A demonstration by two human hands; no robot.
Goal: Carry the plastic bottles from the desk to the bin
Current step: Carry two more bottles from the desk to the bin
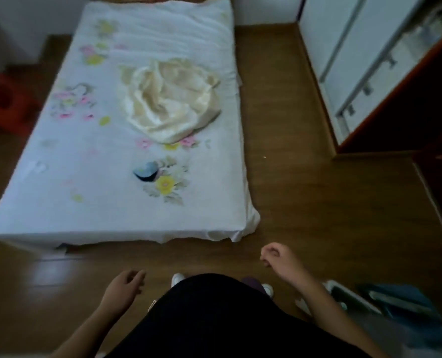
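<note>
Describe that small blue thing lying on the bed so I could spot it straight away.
Start at the big white bed with the flower-printed sheet. Below the crumpled cream cloth, toward the foot end, lies the small blue and dark item, beside a printed yellow flower. It is the only blue thing on the sheet, darker than the pastel prints; the blur hides what it is.

No writing, label, brand or number can be read anywhere in the picture. The bed sheet (116, 140) at the centre left carries only printed flowers, no words. The white cabinet doors (354, 55) at the upper right are plain. The items at the lower right of the frame are too blurred to show any lettering.
</note>
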